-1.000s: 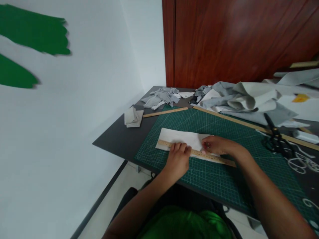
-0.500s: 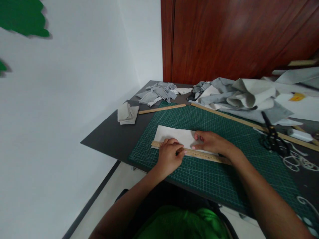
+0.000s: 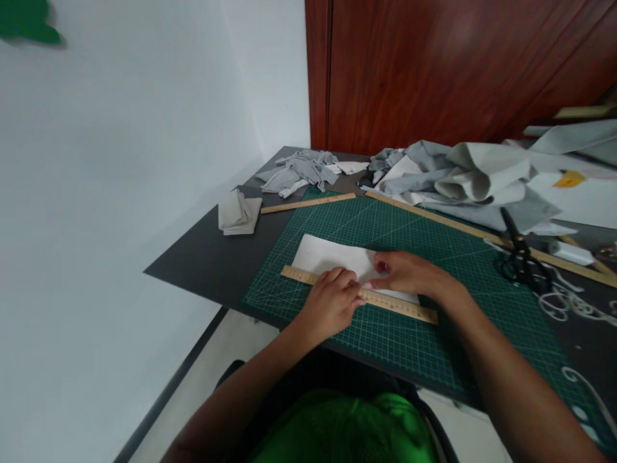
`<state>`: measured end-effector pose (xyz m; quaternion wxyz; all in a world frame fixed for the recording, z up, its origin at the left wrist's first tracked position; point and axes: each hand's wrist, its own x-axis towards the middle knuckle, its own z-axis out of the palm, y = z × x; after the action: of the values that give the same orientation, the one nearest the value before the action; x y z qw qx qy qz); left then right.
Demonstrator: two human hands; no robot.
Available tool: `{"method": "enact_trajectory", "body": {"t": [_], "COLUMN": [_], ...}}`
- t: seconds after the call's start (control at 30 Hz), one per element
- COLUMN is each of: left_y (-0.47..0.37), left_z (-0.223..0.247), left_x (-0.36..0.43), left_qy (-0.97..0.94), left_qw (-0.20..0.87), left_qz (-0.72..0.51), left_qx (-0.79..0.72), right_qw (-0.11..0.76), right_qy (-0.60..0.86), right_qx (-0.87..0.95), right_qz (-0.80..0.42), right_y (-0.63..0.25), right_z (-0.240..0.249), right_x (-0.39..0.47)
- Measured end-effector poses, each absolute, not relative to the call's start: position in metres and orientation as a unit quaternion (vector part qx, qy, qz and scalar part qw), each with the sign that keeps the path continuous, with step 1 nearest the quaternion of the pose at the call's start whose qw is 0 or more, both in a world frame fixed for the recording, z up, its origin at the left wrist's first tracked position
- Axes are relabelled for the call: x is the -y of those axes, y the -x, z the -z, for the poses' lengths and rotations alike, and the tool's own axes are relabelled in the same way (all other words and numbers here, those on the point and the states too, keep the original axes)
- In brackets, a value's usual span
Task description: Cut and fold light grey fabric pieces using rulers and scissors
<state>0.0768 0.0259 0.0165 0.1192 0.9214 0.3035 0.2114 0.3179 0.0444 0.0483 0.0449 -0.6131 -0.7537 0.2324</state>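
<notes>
A white folded cloth [image 3: 328, 252] lies on the green cutting mat [image 3: 400, 228]. A wooden ruler [image 3: 400, 305] lies along the cloth's near edge, its left end sticking out past the cloth. My left hand [image 3: 332, 299] is closed over the ruler's middle, with the thumb on the near side and the fingers on the far side. Just to the right, my right hand [image 3: 409, 273] rests on the cloth beyond the ruler. Its thumb and bent index finger are apart, and nothing shows between them.
Folded beige cloth [image 3: 240, 215] sits at the left. Grey fabric scraps [image 3: 303, 172] and a larger fabric pile [image 3: 463, 177] lie along the back. Two more wooden rulers, one short [image 3: 308, 203] and one long [image 3: 434, 220], lie near the mat's far edge. Black scissors [image 3: 523, 263] are at the right.
The ruler has slid slightly left and toward me over the cloth's near edge, with my left hand on it. My right hand stays on the cloth. The whole view has shifted a little.
</notes>
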Motion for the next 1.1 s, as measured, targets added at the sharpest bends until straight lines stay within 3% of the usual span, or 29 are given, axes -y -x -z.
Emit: {"method": "enact_trajectory", "body": {"t": [0.23,0.47,0.63,0.9,1.1], "left_y": [-0.073,-0.084,-0.093,-0.091,-0.092], "left_z": [-0.007,-0.015,-0.011,-0.006,-0.002], "left_x": [-0.033,-0.003,0.011,0.019,0.021], "left_qy": [-0.884,-0.939,-0.916,-0.964,-0.956], "left_qw": [0.191,0.001,-0.016,-0.074,-0.065], "left_qz": [-0.289,-0.231,-0.213,-0.254,-0.284], "left_qx": [-0.314,-0.255,-0.339,0.015,0.03], "right_qw": [0.049,0.045,0.025,0.007,0.002], "right_qy": [0.571,0.566,0.575,0.551,0.549], "right_qx": [0.765,0.758,0.762,0.761,0.774], "right_qz": [-0.293,-0.321,-0.296,-0.344,-0.316], "right_y": [-0.303,-0.307,-0.304,-0.297,-0.298], "right_z": [-0.051,-0.043,-0.044,-0.059,-0.062], "right_x": [-0.039,-0.039,-0.036,-0.031,-0.03]}}
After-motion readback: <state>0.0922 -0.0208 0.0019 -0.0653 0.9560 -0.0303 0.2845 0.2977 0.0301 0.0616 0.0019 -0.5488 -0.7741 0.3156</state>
